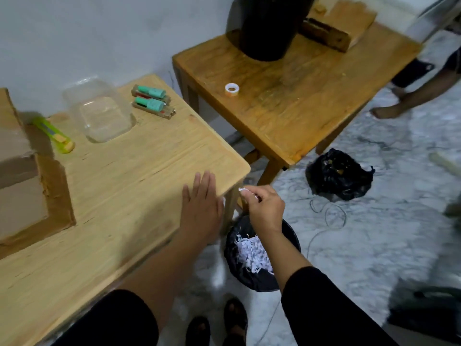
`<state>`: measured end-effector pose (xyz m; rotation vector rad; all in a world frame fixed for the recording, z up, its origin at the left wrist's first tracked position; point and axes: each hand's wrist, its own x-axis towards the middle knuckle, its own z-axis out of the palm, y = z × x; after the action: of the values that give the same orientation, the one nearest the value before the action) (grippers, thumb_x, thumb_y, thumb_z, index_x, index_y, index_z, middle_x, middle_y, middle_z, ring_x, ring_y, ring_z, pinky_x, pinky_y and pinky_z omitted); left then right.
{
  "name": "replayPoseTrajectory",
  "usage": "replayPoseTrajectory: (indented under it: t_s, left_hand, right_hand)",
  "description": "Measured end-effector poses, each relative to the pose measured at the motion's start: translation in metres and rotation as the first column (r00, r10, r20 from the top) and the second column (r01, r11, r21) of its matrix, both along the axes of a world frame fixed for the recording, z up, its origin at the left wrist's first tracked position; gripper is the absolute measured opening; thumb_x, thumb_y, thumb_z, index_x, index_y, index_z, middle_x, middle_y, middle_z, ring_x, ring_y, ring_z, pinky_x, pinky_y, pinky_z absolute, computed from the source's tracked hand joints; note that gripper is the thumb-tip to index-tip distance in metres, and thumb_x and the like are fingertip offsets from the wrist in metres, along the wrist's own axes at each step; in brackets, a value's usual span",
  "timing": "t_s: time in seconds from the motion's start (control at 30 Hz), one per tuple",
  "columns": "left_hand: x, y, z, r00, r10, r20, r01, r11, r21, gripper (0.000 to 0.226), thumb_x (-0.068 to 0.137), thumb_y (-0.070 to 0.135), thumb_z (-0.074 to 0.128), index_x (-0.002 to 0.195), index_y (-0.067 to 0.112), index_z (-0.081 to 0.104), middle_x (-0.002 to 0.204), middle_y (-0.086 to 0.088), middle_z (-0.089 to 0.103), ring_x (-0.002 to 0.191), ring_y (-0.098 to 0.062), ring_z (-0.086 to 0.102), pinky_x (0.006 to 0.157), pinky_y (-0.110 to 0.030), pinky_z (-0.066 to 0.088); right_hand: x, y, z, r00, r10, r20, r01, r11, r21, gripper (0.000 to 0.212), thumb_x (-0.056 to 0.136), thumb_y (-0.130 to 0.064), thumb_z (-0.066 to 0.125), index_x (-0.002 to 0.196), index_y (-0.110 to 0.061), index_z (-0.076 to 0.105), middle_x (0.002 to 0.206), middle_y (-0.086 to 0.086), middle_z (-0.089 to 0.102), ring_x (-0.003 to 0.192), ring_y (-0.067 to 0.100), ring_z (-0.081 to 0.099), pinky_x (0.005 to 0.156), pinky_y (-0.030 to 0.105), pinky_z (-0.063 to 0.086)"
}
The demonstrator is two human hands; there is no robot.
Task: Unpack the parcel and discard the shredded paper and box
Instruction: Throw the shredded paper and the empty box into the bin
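Note:
An opened cardboard box [22, 176] stands at the left edge of the light wooden table [129, 171]. My left hand [200, 203] lies flat and open at the table's right edge, holding nothing. My right hand [264, 206] hovers just off the table corner, pinching a few white shreds of paper [243, 191] above a black-lined bin [289, 236] on the floor. White shredded paper [253, 253] fills part of the bin. Two teal-capped items on card backing [152, 101] and a clear plastic container [99, 113] lie on the table.
A green utility knife [55, 134] lies beside the box. A darker wooden table [287, 96] at the back right carries a tape roll [232, 89] and a black bucket [269, 26]. A black bag [339, 176] and thin cable lie on the floor. Another person's leg [411, 96] is at right.

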<state>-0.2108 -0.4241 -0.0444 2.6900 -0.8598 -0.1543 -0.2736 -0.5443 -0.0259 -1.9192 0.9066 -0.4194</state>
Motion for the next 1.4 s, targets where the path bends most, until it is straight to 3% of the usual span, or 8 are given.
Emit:
replayPoseTrajectory:
  t_s: [0.2,0.33,0.4,0.57,0.7,0.8,1.0,1.4]
  left_hand:
    - [-0.008,-0.011,-0.007,0.999,0.014,0.043,-0.017,0.998,0.067,0.06,0.092,0.036,0.02,0.138,-0.001,0.033,0.145,-0.021,0.036,0.135,-0.037,0.031,0.107,-0.056,0.025]
    - [-0.009,-0.011,-0.008,0.997,0.009,0.071,-0.016,0.995,0.095,0.062,0.091,0.037,0.022,0.138,-0.001,0.03,0.146,-0.02,0.034,0.136,-0.037,0.029,0.107,-0.055,0.025]
    - [-0.01,-0.012,-0.008,0.998,0.012,0.07,-0.02,0.993,0.112,0.062,0.09,0.037,0.025,0.138,-0.001,0.03,0.146,-0.021,0.034,0.135,-0.038,0.029,0.107,-0.055,0.026]
    - [-0.009,-0.013,0.004,0.999,0.001,0.04,-0.007,0.988,0.155,0.061,0.088,0.03,0.049,0.136,-0.003,0.032,0.143,-0.023,0.037,0.132,-0.04,0.033,0.102,-0.055,0.032]
    - [-0.012,-0.016,0.035,0.999,0.033,-0.007,-0.03,0.965,0.262,0.052,0.079,0.025,0.061,0.12,-0.005,0.05,0.112,-0.026,0.06,0.1,-0.04,0.059,0.078,-0.044,0.051]
    - [-0.01,-0.009,0.055,0.998,0.045,0.046,-0.056,0.957,0.285,0.048,0.079,0.028,0.047,0.11,-0.007,0.058,0.09,-0.024,0.064,0.078,-0.037,0.062,0.063,-0.037,0.051]
    - [0.009,0.02,0.117,0.948,0.286,0.136,-0.304,0.944,0.133,0.058,0.095,0.034,0.036,0.141,0.002,0.025,0.135,-0.016,0.042,0.124,-0.029,0.038,0.1,-0.038,0.033]
    - [0.029,0.195,0.174,0.726,0.664,0.179,-0.637,0.747,-0.191,0.057,0.092,0.031,0.046,0.139,0.003,0.03,0.142,-0.018,0.037,0.133,-0.03,0.033,0.107,-0.04,0.032]
  right_hand:
    - [-0.047,-0.038,-0.025,0.975,-0.044,-0.218,0.022,0.994,-0.106,0.019,0.089,-0.016,0.061,0.099,-0.005,0.073,0.102,0.015,0.063,0.093,0.026,0.06,0.071,0.007,0.028]
    - [-0.066,-0.05,-0.048,0.899,0.017,-0.437,-0.049,0.997,-0.063,0.025,0.092,-0.018,0.055,0.108,-0.001,0.063,0.109,0.009,0.049,0.105,0.026,0.055,0.081,0.016,0.036]
    - [-0.074,-0.055,-0.051,0.817,0.106,-0.567,-0.159,0.986,-0.045,0.033,0.093,-0.022,0.053,0.12,-0.003,0.054,0.129,0.009,0.042,0.123,0.027,0.045,0.096,0.03,0.042]
    - [-0.074,-0.055,-0.025,0.554,0.292,-0.779,-0.515,0.856,-0.045,0.059,0.099,-0.03,0.035,0.148,-0.007,0.011,0.157,0.01,0.01,0.146,0.027,0.005,0.119,0.037,0.015]
    - [-0.053,-0.045,0.014,0.581,0.329,-0.744,-0.597,0.794,-0.115,0.058,0.1,-0.031,0.03,0.147,-0.004,0.008,0.157,0.013,0.011,0.146,0.027,0.005,0.119,0.036,0.012]
    - [-0.029,-0.035,0.051,0.641,0.375,-0.67,-0.625,0.762,-0.172,0.06,0.099,-0.032,0.033,0.147,-0.003,0.011,0.156,0.014,0.014,0.145,0.027,0.009,0.118,0.036,0.013]
    - [0.025,-0.002,0.123,0.701,0.447,-0.555,-0.68,0.653,-0.333,0.061,0.097,-0.034,0.038,0.145,-0.006,0.013,0.153,0.011,0.021,0.142,0.024,0.017,0.116,0.034,0.02]
    - [0.093,0.159,0.173,0.649,0.722,-0.24,-0.754,0.569,-0.327,0.063,0.097,-0.041,0.036,0.148,-0.013,0.012,0.158,0.005,0.013,0.145,0.017,0.013,0.115,0.027,0.016]
